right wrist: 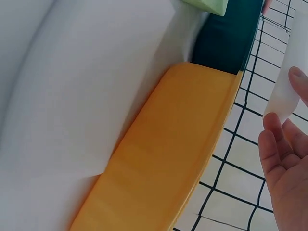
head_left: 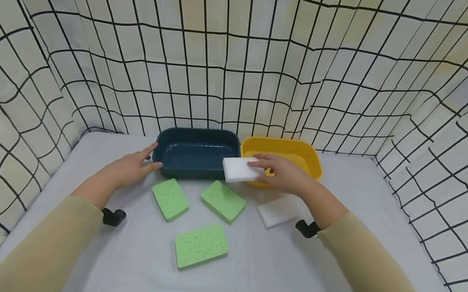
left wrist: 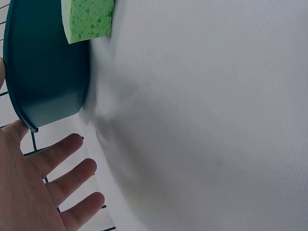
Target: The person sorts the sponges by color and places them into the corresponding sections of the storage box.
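My right hand (head_left: 284, 174) pinches a white sponge (head_left: 240, 169) between thumb and fingers, above the front of the yellow tub (head_left: 316, 162) and the adjoining end of the dark teal tub (head_left: 192, 174). In the right wrist view the white sponge (right wrist: 288, 62) is raised over the rim level. At the teal tub's left end, my left hand (head_left: 130, 169) touches the rim with its fingertips. The left wrist view shows that hand (left wrist: 33, 178) with its fingers spread and mostly straight. The teal tub looks bare inside; the yellow tub's inside is partly hidden by my right hand.
Three green sponges lie before the tubs: one at left (head_left: 170, 199), another at middle (head_left: 223, 201), the third nearer (head_left: 201, 246). A second white sponge (head_left: 277, 210) rests under my right forearm. Black grid netting (head_left: 244, 71) over white cloth encloses the white table (head_left: 271, 278).
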A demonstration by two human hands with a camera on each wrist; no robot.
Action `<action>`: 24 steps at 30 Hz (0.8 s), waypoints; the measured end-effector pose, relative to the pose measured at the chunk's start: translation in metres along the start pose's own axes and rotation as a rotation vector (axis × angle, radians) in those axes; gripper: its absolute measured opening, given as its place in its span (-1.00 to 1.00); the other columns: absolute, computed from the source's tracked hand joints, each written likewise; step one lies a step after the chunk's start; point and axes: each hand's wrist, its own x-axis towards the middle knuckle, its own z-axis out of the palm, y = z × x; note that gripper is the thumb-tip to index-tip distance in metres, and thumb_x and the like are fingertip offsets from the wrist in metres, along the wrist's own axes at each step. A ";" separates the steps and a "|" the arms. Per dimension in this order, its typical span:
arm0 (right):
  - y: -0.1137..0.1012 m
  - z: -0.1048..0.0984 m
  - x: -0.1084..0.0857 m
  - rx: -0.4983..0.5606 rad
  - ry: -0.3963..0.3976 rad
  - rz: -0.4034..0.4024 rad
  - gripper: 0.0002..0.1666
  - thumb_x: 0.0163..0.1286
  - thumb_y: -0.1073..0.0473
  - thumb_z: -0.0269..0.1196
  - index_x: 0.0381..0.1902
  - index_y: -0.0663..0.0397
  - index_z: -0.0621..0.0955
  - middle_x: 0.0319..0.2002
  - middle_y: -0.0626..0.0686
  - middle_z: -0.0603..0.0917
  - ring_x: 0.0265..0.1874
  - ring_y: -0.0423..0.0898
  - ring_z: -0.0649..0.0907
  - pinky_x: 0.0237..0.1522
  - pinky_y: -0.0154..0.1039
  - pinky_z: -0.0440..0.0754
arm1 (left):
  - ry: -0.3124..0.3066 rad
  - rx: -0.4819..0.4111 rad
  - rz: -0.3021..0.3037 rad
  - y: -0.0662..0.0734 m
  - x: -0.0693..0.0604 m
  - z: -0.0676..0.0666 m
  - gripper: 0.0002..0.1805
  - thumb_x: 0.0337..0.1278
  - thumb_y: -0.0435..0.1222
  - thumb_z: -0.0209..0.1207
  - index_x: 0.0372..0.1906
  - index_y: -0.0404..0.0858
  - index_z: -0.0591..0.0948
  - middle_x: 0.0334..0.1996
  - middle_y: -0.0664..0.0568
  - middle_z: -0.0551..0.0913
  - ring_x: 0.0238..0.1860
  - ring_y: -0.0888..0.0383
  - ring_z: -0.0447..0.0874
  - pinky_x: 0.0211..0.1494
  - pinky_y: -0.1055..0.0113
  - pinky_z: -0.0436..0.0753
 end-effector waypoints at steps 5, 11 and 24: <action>-0.007 0.000 0.015 0.024 0.002 0.020 -0.49 0.41 -0.01 0.30 0.31 -0.39 0.56 0.45 -0.13 0.35 0.34 0.02 0.43 0.27 -0.04 0.48 | 0.005 -0.007 -0.001 -0.002 0.001 0.001 -0.03 0.35 0.37 -0.24 0.60 0.00 -0.31 0.43 -0.36 0.24 0.42 -0.45 0.11 0.33 -0.45 0.12; -0.015 0.000 0.035 0.011 -0.011 -0.004 -0.47 0.42 -0.02 0.28 0.34 -0.40 0.53 0.48 -0.11 0.31 0.22 0.01 0.52 0.26 -0.08 0.49 | 0.007 -0.020 -0.012 -0.002 -0.001 0.001 -0.03 0.35 0.38 -0.26 0.60 0.02 -0.34 0.44 -0.35 0.23 0.43 -0.44 0.08 0.35 -0.44 0.10; -0.034 0.005 0.079 0.010 -0.051 0.014 -0.47 0.43 -0.01 0.28 0.34 -0.35 0.54 0.48 -0.07 0.30 0.04 -0.09 0.51 0.13 -0.19 0.50 | 0.010 -0.012 -0.022 0.000 -0.002 0.002 0.02 0.25 0.47 -0.34 0.60 0.04 -0.34 0.45 -0.33 0.23 0.43 -0.44 0.07 0.34 -0.45 0.09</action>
